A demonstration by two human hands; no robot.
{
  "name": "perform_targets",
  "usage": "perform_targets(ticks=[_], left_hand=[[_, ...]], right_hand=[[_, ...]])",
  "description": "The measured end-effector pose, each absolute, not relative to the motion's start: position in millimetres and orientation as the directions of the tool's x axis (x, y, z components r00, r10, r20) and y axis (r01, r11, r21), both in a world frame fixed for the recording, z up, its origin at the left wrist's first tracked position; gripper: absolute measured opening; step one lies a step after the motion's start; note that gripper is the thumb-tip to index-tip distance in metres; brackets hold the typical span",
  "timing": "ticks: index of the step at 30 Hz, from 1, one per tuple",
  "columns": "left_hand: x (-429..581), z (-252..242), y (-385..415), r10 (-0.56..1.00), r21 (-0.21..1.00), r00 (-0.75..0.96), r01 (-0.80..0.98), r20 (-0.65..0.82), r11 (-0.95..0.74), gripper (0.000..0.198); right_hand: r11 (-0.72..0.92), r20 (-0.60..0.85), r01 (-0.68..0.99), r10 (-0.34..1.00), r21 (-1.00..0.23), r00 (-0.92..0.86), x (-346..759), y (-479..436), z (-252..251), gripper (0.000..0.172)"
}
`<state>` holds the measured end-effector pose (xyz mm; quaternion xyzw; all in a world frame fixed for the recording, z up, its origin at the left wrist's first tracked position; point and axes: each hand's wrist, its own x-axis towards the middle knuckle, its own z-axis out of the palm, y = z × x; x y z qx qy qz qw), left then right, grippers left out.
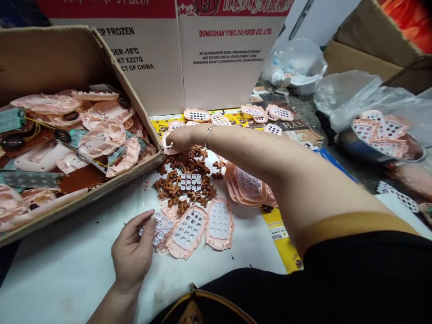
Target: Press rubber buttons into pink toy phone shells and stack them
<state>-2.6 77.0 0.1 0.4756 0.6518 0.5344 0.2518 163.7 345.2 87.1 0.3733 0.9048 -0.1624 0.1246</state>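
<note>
My left hand (133, 252) is closed on a white button keypad (163, 228), pinched between thumb and fingers low over the white sheet. Stretched across the work area, my right hand (184, 137) grips a pink plastic shell (166, 142) beside the carton; its fingertips are partly hidden. Close to the left hand lie two pink shells with white hole grids, one tilted (189, 229) and one upright (219, 224). Another white keypad (191, 182) rests on a heap of brown plastic pieces (175, 191). Under my right forearm sits a stack of pink shells (248, 186).
An open cardboard carton (135, 96) full of pink shells and circuit parts stands left. Printed white boxes (219, 76) wall off the back. More pink shells (196, 114) lie behind my arm. At right are a metal bowl (415, 155) of shells and another person's arm (413, 177).
</note>
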Motion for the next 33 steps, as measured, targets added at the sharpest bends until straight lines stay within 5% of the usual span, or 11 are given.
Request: perform_targets(ticks=[9,15,22,29,31,33], left_hand=[[-7,-11,80,0.891,0.950,-0.442,0.311,0.105,0.043,0.031],[-6,-9,83,0.885,0.951,-0.452,0.306,0.114,0.034,0.031],[-5,0,77,0.934,0.981,-0.357,0.185,0.006,0.064,0.038],[8,14,63,0.975,0.937,0.223,0.338,0.015,-0.091,0.024],[8,16,61,0.957,0.927,0.287,0.349,0.033,-0.136,0.024],[6,19,61,0.964,0.944,0.262,0.307,0.041,-0.124,0.028]], right_hand=[[0.468,-0.319,0.863,0.802,-0.189,-0.505,250,354,124,0.031],[0.584,-0.281,0.800,0.752,-0.135,-0.596,226,340,112,0.030],[0.559,-0.200,0.774,0.756,-0.297,-0.623,179,339,88,0.021],[0.657,-0.233,0.754,0.731,-0.011,-0.641,171,312,79,0.014],[0.681,-0.167,0.726,0.730,0.100,-0.662,176,311,86,0.008],[0.658,-0.079,0.736,0.752,0.160,-0.655,184,312,100,0.026]])
